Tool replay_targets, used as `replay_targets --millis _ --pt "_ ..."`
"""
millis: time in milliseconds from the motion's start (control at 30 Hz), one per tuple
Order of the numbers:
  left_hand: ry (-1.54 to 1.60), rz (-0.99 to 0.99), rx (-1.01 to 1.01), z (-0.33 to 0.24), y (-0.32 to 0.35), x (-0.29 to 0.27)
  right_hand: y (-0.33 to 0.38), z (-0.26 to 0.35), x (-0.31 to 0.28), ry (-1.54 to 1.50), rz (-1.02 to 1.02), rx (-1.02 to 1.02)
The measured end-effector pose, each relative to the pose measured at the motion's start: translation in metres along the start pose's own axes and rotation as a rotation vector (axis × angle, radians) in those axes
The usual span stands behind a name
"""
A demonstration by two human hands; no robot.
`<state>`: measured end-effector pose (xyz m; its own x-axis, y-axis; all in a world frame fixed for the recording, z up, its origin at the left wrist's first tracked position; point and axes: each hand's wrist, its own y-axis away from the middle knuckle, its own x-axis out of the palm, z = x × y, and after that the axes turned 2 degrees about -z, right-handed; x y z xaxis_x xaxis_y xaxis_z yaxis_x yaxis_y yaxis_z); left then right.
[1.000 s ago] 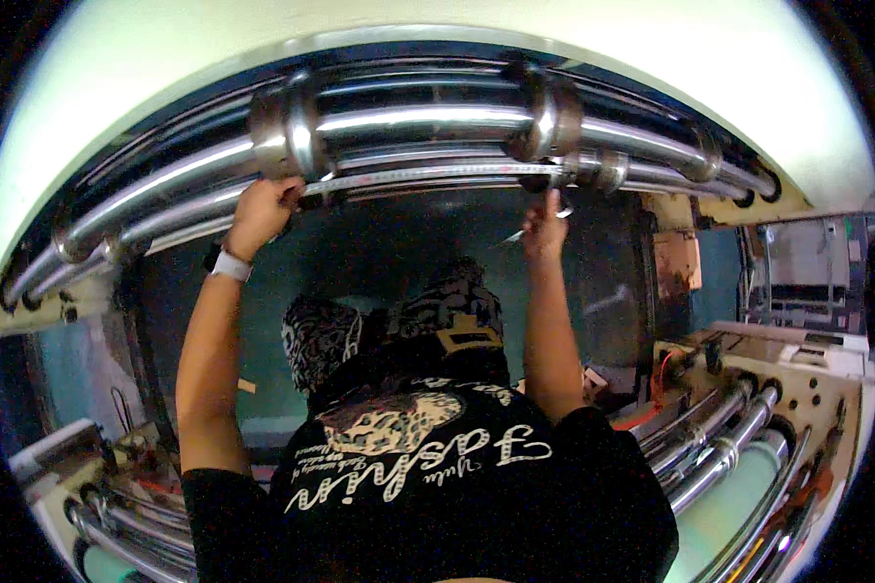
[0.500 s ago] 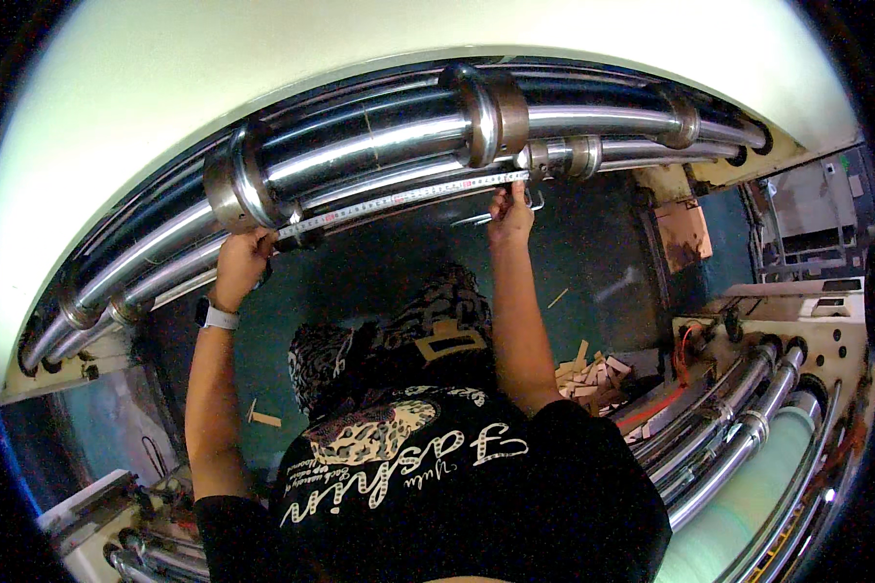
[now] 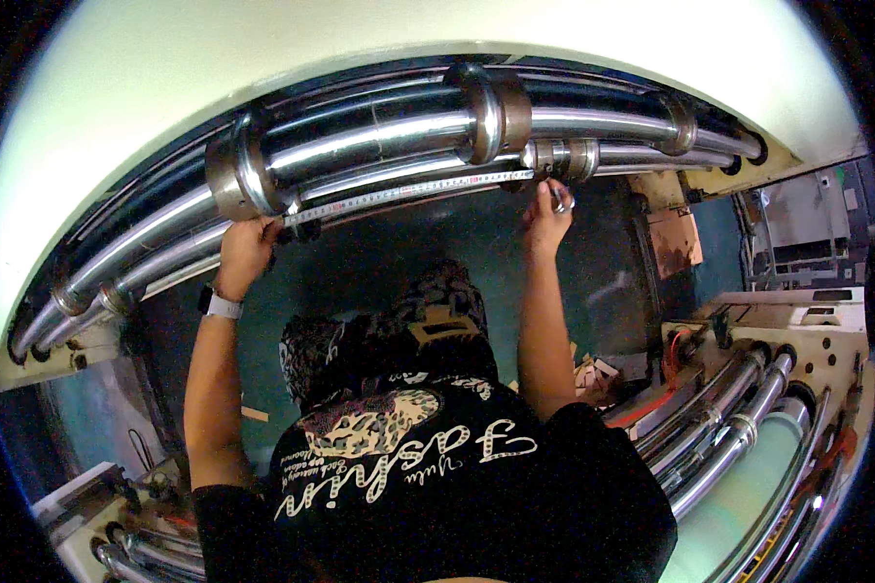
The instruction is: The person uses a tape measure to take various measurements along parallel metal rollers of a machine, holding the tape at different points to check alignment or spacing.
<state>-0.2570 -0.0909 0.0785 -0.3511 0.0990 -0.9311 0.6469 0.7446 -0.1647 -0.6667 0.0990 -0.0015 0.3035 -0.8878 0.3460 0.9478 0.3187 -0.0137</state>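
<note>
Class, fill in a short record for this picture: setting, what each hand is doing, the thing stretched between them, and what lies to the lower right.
setting: large machine with polished steel rollers overhead
left hand: left hand grips one end of a yellow measuring tape near a wide steel collar
right hand: right hand pinches the other end near a small steel collar
tape: stretched along the underside of the rollers
wrist: white band on the left wrist
lower right: more chrome rollers in a cream frame

Both arms reach up, left hand (image 3: 246,251) and right hand (image 3: 546,212) closed in pinching grips.
</note>
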Motion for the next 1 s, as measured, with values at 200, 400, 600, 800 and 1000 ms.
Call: replay_targets --millis 200,400,600,800,1000 --pt "-0.091 0.094 -0.108 -0.002 -0.001 -0.003 -0.032 -0.001 0.007 0.353 0.145 -0.332" --pt "0.021 0.005 -0.041 -0.005 0.000 -0.008 -0.035 -0.007 0.011 0.341 0.109 -0.260" --pt "-0.043 0.059 -0.058 -0.007 -0.001 -0.012 -0.029 -0.002 0.016 0.156 0.164 -0.201" --pt "-0.043 0.050 -0.067 -0.008 -0.002 -0.010 -0.023 0.004 0.025 0.130 0.194 -0.248" --pt "-0.021 0.010 -0.040 -0.009 -0.002 -0.008 -0.026 0.005 0.026 0.138 0.169 -0.162"
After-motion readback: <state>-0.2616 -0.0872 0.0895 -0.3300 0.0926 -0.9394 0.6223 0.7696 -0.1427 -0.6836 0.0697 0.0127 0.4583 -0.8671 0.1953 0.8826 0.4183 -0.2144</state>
